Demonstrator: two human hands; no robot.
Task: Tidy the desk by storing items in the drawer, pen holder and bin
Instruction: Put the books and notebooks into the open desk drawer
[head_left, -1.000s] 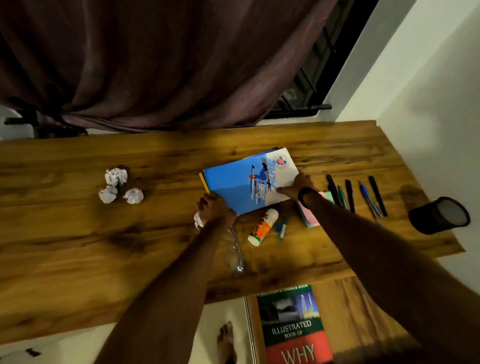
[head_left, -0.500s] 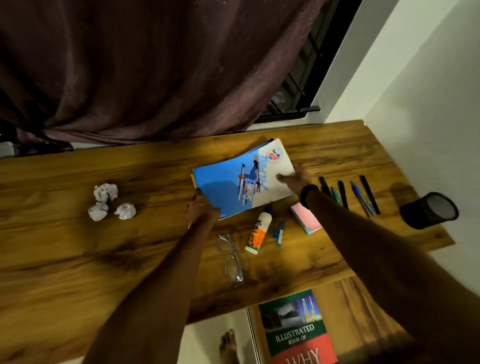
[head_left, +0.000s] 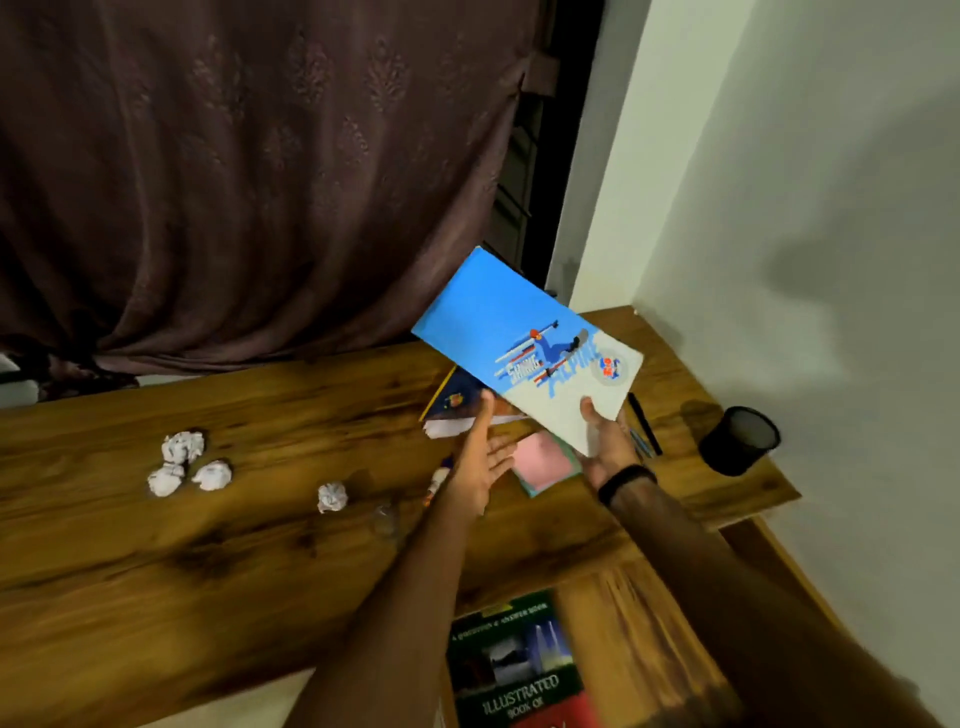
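The right hand (head_left: 605, 441) grips the blue book (head_left: 524, 343) raised off the surface (head_left: 208, 545); beside it, the left hand (head_left: 480, 457) is open, fingers straight.

Right grip (head_left: 605, 441) holds notebook (head_left: 524, 343) raised above desk (head_left: 260, 545). Left grip (head_left: 480, 457) just left. Sticky notes (head_left: 543, 462) between grips. Paper balls (head_left: 184, 462) far left. Pen holder (head_left: 737, 439) right.

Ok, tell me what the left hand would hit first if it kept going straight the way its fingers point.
The left hand, fingers straight and pointing away across the wooden desk, would probably first meet the dark blue notebook lying just beyond its fingertips. It may already touch it; depth is unclear.
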